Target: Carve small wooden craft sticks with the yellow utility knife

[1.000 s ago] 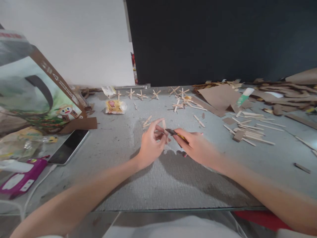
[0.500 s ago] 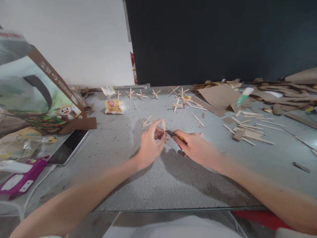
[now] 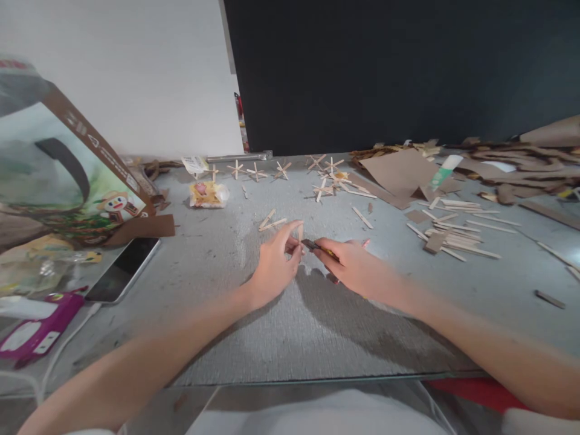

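Observation:
Between thumb and fingers, my left hand [image 3: 276, 263] pinches a short wooden craft stick [image 3: 300, 232] held upright above the table. My right hand [image 3: 356, 264] is closed round a utility knife [image 3: 327, 251] with a yellow and black handle. The knife's dark tip meets the lower part of the stick, close to my left fingertips; whether it cuts in is too small to tell. Just beyond my left hand lie a few loose sticks [image 3: 272, 225] set at an angle. Star shapes made of crossed sticks [image 3: 281, 170] stand in a row farther back.
Loose sticks [image 3: 466, 237] and cardboard [image 3: 394, 172] are piled at the right. On the left are a phone [image 3: 124, 270] with a cable, a purple pack [image 3: 43, 329] and a large printed box [image 3: 104, 175]. A small yellow packet [image 3: 208, 195] lies behind my left hand.
Both hands keep nearly the same place and hold, with the knife tip still at the stick. The whole view has shifted slightly.

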The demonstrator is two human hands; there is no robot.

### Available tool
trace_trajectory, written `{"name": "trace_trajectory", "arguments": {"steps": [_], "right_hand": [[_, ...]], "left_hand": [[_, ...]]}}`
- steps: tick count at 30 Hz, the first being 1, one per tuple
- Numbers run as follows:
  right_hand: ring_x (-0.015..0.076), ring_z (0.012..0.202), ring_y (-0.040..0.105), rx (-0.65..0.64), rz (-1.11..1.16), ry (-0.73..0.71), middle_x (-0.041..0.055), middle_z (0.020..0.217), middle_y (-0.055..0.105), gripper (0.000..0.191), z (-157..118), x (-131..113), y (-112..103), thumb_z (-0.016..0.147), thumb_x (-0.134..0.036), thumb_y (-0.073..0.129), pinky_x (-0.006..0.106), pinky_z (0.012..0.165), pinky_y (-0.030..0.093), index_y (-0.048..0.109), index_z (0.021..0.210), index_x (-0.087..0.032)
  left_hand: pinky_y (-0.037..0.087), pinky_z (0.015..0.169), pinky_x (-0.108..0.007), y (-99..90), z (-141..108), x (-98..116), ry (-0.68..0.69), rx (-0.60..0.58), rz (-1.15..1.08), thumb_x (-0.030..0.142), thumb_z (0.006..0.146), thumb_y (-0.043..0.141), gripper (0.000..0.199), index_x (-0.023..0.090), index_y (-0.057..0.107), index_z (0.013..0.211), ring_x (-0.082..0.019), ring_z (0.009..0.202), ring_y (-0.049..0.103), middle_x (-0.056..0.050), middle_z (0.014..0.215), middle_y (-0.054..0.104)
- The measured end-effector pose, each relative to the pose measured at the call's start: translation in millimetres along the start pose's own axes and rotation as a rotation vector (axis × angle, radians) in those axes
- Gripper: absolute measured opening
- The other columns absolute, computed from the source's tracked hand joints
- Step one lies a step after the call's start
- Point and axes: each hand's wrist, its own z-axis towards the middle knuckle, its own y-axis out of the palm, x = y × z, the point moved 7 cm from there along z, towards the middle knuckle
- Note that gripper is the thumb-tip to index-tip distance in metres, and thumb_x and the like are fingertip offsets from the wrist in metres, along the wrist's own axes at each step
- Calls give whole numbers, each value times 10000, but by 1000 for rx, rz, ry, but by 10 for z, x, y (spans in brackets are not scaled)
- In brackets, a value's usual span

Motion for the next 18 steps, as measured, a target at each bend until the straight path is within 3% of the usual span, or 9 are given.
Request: {"name": "trace_trajectory", "arguments": {"steps": [5,8,12,18], "right_hand": [[146,483,565,11,21,0,-20,606,593,243,15,-6,13,1056,-346,421,266,487,349,582,912,-235],[130,433,543,-3,92,29,-32,610,586,242,14,15,27,1054,-354,432,262,466,381,574,897,-236],[89,316,443,-95,317,97,-79,559,523,250,11,61,75,1052,-403,442,242,395,388,546,894,-239],[67,290,403,-236,610,204,-110,552,489,209,17,101,125,1029,-417,471,212,350,360,543,975,-228]], "left_hand": [[602,790,-328,-13,3,18,19,26,76,117,935,600,430,254,594,1343,-162,781,749,12,840,714],[597,763,-312,-18,9,9,6,25,61,123,936,598,423,251,597,1339,-156,757,744,12,830,716],[601,721,-297,-13,20,13,2,17,-21,146,931,616,397,251,602,1314,-148,722,741,22,805,702],[614,707,-287,-2,29,0,-9,22,-138,176,923,653,384,241,595,1297,-130,689,728,34,794,659]]}}
